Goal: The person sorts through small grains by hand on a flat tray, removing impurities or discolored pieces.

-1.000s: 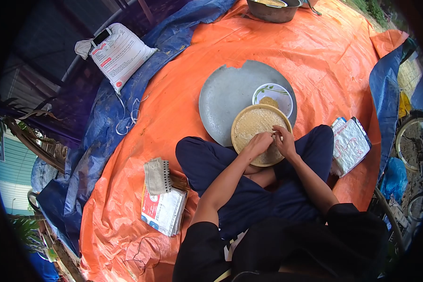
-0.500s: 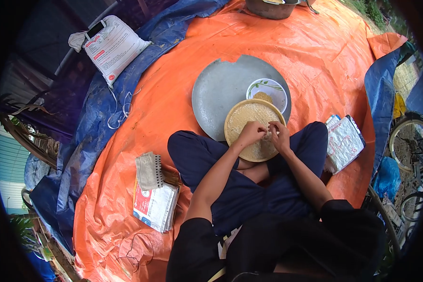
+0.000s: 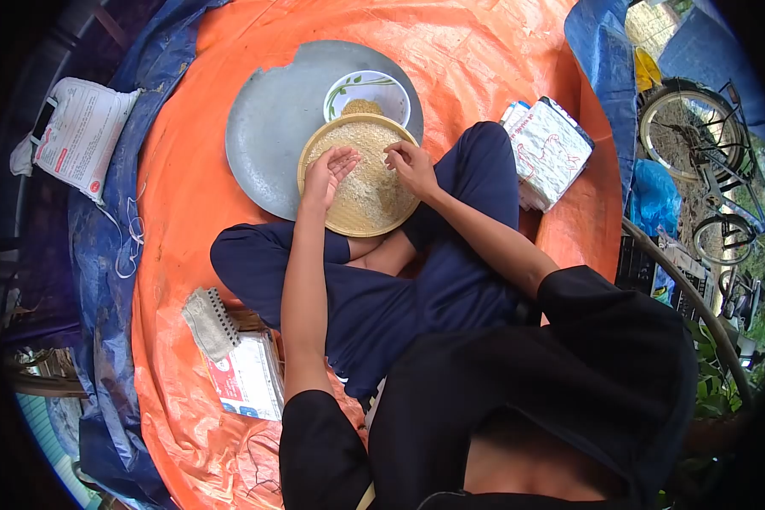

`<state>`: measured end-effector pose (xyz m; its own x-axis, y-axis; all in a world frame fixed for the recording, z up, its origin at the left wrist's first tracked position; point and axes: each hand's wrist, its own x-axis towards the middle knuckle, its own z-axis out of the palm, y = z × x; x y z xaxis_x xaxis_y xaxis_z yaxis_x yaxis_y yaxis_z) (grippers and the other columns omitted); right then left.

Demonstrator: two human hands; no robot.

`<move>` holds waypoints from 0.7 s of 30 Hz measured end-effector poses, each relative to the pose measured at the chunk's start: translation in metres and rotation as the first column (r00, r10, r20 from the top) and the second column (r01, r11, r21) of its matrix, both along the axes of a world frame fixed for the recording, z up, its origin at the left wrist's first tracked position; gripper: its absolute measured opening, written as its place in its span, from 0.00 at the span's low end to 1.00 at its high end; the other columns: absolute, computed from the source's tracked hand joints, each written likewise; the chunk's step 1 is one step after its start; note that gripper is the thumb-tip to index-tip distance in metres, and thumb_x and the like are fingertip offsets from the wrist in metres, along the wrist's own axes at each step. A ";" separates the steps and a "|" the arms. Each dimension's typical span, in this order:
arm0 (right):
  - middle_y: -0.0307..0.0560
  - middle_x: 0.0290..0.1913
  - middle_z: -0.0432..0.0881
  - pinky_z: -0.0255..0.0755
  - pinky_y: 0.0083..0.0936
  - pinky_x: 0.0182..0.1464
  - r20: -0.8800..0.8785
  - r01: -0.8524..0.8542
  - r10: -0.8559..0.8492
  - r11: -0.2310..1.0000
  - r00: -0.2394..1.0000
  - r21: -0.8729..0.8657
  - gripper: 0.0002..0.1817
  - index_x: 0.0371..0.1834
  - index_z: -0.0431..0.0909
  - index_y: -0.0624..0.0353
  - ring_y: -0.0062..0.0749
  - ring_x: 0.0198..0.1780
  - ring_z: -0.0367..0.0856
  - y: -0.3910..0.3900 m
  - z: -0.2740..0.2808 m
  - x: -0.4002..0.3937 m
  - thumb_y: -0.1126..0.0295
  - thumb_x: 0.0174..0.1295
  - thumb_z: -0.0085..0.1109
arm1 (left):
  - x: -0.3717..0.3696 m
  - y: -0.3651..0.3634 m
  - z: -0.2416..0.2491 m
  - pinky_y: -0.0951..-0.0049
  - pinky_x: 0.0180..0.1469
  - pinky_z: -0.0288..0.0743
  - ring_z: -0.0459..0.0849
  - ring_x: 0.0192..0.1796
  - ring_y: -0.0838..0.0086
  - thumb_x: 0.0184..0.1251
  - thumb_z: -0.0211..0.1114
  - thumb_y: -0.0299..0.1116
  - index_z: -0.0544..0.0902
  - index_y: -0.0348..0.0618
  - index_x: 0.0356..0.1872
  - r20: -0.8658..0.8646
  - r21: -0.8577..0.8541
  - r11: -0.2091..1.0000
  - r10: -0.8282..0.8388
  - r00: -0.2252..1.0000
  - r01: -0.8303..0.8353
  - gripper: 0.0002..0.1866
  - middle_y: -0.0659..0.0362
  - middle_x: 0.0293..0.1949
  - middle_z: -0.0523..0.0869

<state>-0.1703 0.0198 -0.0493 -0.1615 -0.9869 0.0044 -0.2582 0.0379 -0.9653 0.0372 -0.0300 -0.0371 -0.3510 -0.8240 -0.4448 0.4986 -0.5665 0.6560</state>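
A round woven tray of pale grain rests at my crossed legs, overlapping a large grey metal disc. Behind the tray, a white bowl with a green leaf pattern holds brownish grain. Over the tray's left part is my left hand, palm turned up and fingers extended, with nothing clearly visible in it. My right hand is above the tray's right side, fingers curled with the tips close together; whatever they may hold is too small to make out. The two hands are apart.
An orange tarp lies beneath, edged by a blue tarp. A white sack lies at upper left, folded bags with a grey cloth at lower left, and more bags at right. A bicycle stands beyond.
My hands have moved apart, and the left palm has turned up. The view has shifted, so the tray, disc and bags appear further left and mostly higher.
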 end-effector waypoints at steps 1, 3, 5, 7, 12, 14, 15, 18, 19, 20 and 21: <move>0.44 0.28 0.85 0.77 0.20 0.36 0.009 -0.002 0.002 1.000 1.000 0.004 0.10 0.40 0.81 0.63 0.23 0.31 0.85 0.000 -0.001 0.000 0.69 0.63 0.52 | 0.000 0.000 0.003 0.69 0.56 0.78 0.82 0.53 0.57 0.72 0.49 0.32 0.73 0.22 0.51 -0.010 0.003 1.000 -0.001 1.000 0.001 0.19 0.39 0.50 0.80; 0.44 0.28 0.86 0.77 0.19 0.36 0.008 -0.014 0.014 1.000 1.000 -0.003 0.10 0.40 0.81 0.62 0.23 0.31 0.85 0.000 -0.003 0.000 0.69 0.63 0.52 | 0.001 0.002 0.008 0.68 0.57 0.78 0.82 0.54 0.56 0.71 0.47 0.30 0.71 0.21 0.53 -0.013 -0.016 1.000 -0.007 1.000 0.007 0.19 0.38 0.51 0.79; 0.44 0.28 0.86 0.77 0.19 0.36 0.010 -0.018 0.018 1.000 1.000 0.001 0.10 0.40 0.81 0.62 0.23 0.31 0.85 0.000 -0.003 0.000 0.70 0.63 0.52 | 0.001 0.003 0.012 0.68 0.57 0.78 0.82 0.54 0.55 0.70 0.46 0.27 0.69 0.19 0.54 0.002 -0.062 0.998 -0.021 1.000 0.021 0.19 0.37 0.52 0.78; 0.44 0.28 0.85 0.77 0.19 0.36 0.012 -0.012 0.012 1.000 1.000 0.013 0.10 0.41 0.81 0.62 0.23 0.31 0.85 0.000 -0.003 0.000 0.70 0.63 0.52 | 0.004 0.003 0.016 0.68 0.56 0.78 0.83 0.53 0.58 0.69 0.46 0.26 0.73 0.23 0.53 0.088 -0.071 0.997 -0.034 0.996 0.040 0.18 0.39 0.50 0.81; 0.45 0.28 0.84 0.77 0.21 0.36 -0.012 -0.011 0.011 0.999 1.000 0.045 0.11 0.41 0.79 0.67 0.24 0.31 0.84 0.001 0.004 -0.002 0.72 0.64 0.49 | 0.022 0.003 0.031 0.68 0.50 0.77 0.86 0.47 0.63 0.64 0.52 0.28 0.82 0.35 0.47 0.908 -0.358 0.827 0.201 0.367 0.433 0.15 0.48 0.43 0.86; 0.47 0.28 0.83 0.77 0.21 0.36 -0.046 -0.007 0.009 0.998 0.999 0.058 0.11 0.41 0.79 0.69 0.24 0.31 0.83 0.002 0.002 -0.003 0.73 0.65 0.48 | 0.026 0.011 0.042 0.67 0.48 0.76 0.86 0.44 0.63 0.63 0.55 0.28 0.84 0.40 0.44 0.905 -0.423 0.758 0.383 0.185 0.496 0.13 0.50 0.40 0.87; 0.47 0.28 0.84 0.77 0.22 0.36 -0.064 -0.003 0.007 0.999 0.998 0.054 0.11 0.41 0.79 0.69 0.24 0.31 0.84 0.000 0.001 -0.003 0.73 0.65 0.48 | 0.024 0.014 0.044 0.66 0.47 0.77 0.86 0.42 0.62 0.62 0.57 0.28 0.84 0.40 0.44 0.898 -0.437 0.740 0.391 0.203 0.512 0.12 0.50 0.39 0.87; 0.48 0.28 0.84 0.77 0.22 0.35 -0.113 0.001 0.004 0.999 0.994 0.045 0.11 0.41 0.79 0.69 0.24 0.30 0.84 0.000 -0.002 -0.002 0.73 0.64 0.49 | 0.008 0.023 0.041 0.66 0.45 0.77 0.86 0.39 0.61 0.60 0.61 0.29 0.84 0.40 0.43 0.876 -0.475 0.664 0.416 0.242 0.578 0.11 0.51 0.37 0.86; 0.48 0.28 0.84 0.77 0.22 0.35 -0.129 0.000 0.005 0.999 0.992 0.042 0.11 0.41 0.79 0.68 0.24 0.30 0.83 -0.001 -0.001 -0.002 0.73 0.64 0.49 | 0.001 0.024 0.031 0.65 0.44 0.77 0.85 0.39 0.61 0.60 0.63 0.29 0.85 0.41 0.42 0.870 -0.480 0.623 0.428 0.244 0.617 0.10 0.52 0.37 0.86; 0.48 0.28 0.84 0.77 0.22 0.35 -0.109 0.005 0.000 0.999 0.994 0.049 0.11 0.41 0.79 0.68 0.24 0.30 0.83 0.000 0.002 -0.002 0.73 0.64 0.49 | -0.007 0.025 0.027 0.65 0.44 0.77 0.84 0.40 0.61 0.59 0.64 0.30 0.85 0.41 0.41 0.863 -0.485 0.581 0.440 0.248 0.654 0.10 0.53 0.37 0.85; 0.48 0.27 0.83 0.76 0.22 0.35 -0.089 0.009 -0.004 0.998 0.996 0.055 0.11 0.41 0.79 0.68 0.24 0.30 0.83 0.001 0.005 -0.001 0.73 0.64 0.49 | -0.014 0.026 0.024 0.64 0.44 0.76 0.83 0.41 0.60 0.57 0.66 0.30 0.85 0.41 0.40 0.865 -0.473 0.563 0.443 0.236 0.678 0.10 0.53 0.37 0.84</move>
